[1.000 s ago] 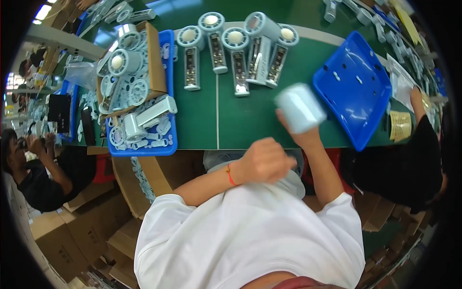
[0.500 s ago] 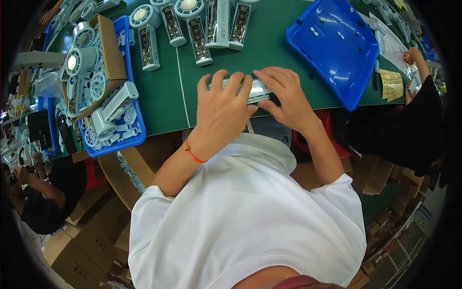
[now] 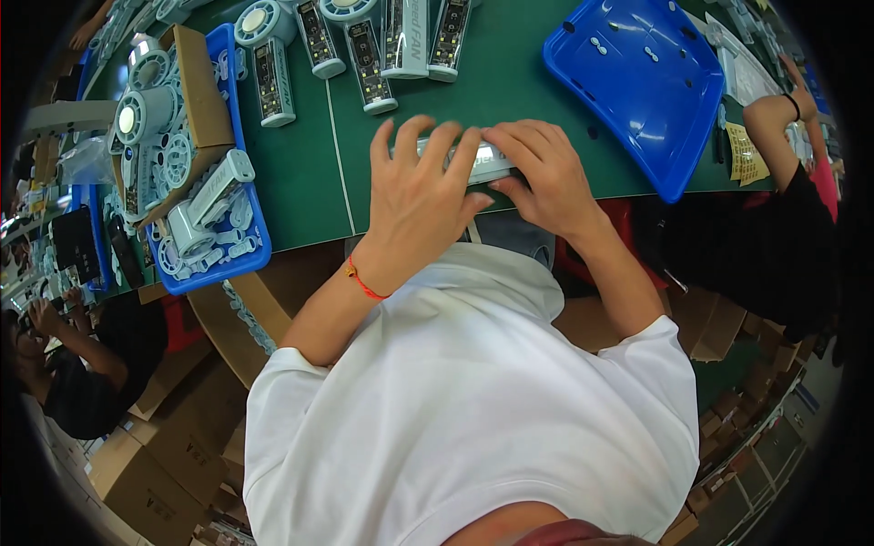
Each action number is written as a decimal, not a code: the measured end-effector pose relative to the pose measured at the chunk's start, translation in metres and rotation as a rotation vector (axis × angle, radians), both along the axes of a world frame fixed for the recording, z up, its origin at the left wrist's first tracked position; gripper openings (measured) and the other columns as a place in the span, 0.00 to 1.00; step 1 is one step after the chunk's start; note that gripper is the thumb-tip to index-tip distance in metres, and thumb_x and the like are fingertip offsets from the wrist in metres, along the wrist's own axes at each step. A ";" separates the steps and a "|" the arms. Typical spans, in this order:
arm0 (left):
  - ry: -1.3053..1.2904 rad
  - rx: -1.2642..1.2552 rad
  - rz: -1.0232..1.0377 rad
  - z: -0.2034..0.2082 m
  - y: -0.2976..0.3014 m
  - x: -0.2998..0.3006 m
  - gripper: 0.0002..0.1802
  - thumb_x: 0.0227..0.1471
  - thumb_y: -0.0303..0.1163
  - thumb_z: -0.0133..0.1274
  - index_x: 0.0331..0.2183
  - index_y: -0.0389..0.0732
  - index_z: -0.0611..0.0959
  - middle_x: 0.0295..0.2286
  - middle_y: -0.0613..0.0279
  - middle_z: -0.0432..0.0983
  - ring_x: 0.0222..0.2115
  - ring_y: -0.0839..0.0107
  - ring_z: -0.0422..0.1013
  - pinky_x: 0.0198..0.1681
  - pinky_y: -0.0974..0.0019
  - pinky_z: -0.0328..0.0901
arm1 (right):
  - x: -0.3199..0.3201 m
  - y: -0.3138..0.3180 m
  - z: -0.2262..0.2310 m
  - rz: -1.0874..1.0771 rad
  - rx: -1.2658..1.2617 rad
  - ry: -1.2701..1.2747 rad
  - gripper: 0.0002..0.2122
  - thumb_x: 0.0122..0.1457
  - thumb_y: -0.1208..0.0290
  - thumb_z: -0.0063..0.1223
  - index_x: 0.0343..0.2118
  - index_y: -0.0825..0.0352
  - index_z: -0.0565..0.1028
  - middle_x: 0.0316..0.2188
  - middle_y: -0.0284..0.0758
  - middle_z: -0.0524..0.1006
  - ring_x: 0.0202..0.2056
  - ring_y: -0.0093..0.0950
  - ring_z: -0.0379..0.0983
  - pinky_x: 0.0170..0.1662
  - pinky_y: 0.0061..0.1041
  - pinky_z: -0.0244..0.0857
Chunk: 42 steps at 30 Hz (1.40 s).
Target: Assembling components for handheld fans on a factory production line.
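Close to my body at the table's front edge, a pale fan handle [image 3: 489, 165] lies sideways between my two hands. My left hand [image 3: 419, 187] is over its left part, fingers bent across the far side and thumb toward the near side. That end of the handle is mostly hidden under the fingers. On the right end, my right hand [image 3: 543, 173] grips it between the fingers and thumb. Several handheld fans with transparent handles that show circuit boards lie beyond my hands, among them one fan [image 3: 273, 77] at the left and another [image 3: 370, 68] nearer the middle.
A blue tray [image 3: 238, 109] at the left bears a cardboard box [image 3: 208, 91] of fan parts and loose pale pieces. Another blue tray [image 3: 637, 91], with a few small white pieces, lies at the right beside a yellow note [image 3: 746, 155]. Co-workers sit on both sides.
The handle stays between my hands, with my fingers shifted slightly on it. The view has moved a little. At the right, the co-worker's arm has risen.
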<state>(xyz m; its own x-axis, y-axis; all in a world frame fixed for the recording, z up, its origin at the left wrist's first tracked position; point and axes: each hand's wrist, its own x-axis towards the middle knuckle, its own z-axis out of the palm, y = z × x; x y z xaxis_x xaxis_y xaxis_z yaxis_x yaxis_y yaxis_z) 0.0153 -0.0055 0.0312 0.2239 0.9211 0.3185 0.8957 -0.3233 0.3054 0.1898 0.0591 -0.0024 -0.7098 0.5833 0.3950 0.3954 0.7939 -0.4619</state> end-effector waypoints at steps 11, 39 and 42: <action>-1.509 -0.556 0.124 0.000 0.020 0.007 0.30 0.49 0.36 0.52 0.50 0.32 0.60 0.35 0.60 0.67 0.36 0.74 0.66 0.40 0.70 0.62 | -0.029 -0.024 0.045 -0.074 -0.740 0.412 0.26 0.52 0.71 0.51 0.53 0.72 0.59 0.51 0.42 0.57 0.50 0.29 0.58 0.50 0.25 0.56; -0.039 -0.773 0.727 0.030 0.301 -0.277 0.35 0.48 0.63 0.34 0.41 0.42 0.74 0.27 0.51 0.75 0.22 0.64 0.73 0.28 0.62 0.67 | -0.004 -0.015 -0.006 -0.239 -0.158 0.245 0.09 0.40 0.84 0.50 0.27 0.66 0.74 0.18 0.33 0.72 0.21 0.30 0.69 0.24 0.27 0.60; -0.393 -0.635 0.813 0.014 0.279 -0.254 0.31 0.47 0.58 0.39 0.45 0.44 0.69 0.32 0.50 0.74 0.22 0.61 0.73 0.20 0.64 0.68 | -0.005 -0.013 -0.009 -0.235 -0.063 0.195 0.08 0.42 0.83 0.49 0.27 0.66 0.73 0.16 0.32 0.72 0.19 0.30 0.68 0.23 0.28 0.59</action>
